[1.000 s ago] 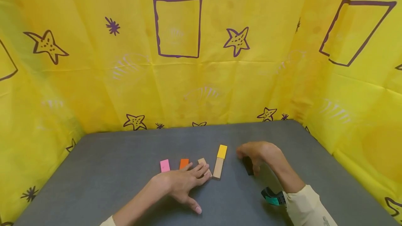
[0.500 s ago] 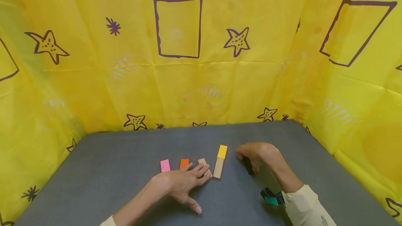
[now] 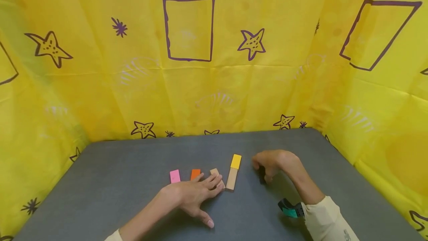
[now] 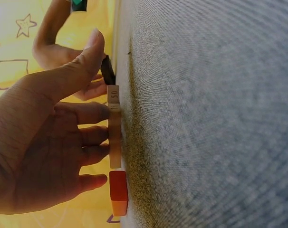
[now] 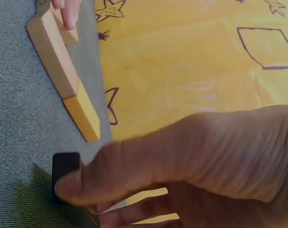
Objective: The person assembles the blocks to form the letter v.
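Note:
In the head view my left hand (image 3: 194, 196) lies spread and palm down, its straight fingertips resting on a tilted plain wooden block (image 3: 214, 172). A second plain wooden block (image 3: 232, 179) stands end to end with a yellow block (image 3: 236, 161) just right of those fingers. Farther right, my right hand (image 3: 275, 161) pinches a black block (image 5: 65, 166) between thumb and fingers, low over the grey cloth. Most of the black block is hidden by the hand in the head view. Partly behind the left hand lies an orange block (image 3: 195, 174).
A pink block (image 3: 175, 176) lies left of the orange one. The grey tabletop (image 3: 120, 174) is walled at the back and sides by a yellow curtain (image 3: 214, 84) with purple drawings. A black and teal strap (image 3: 290, 210) sits at the right wrist.
My right thumb has shifted slightly left and away from me, and less of the black block shows. The left hand and the other blocks stay as they were.

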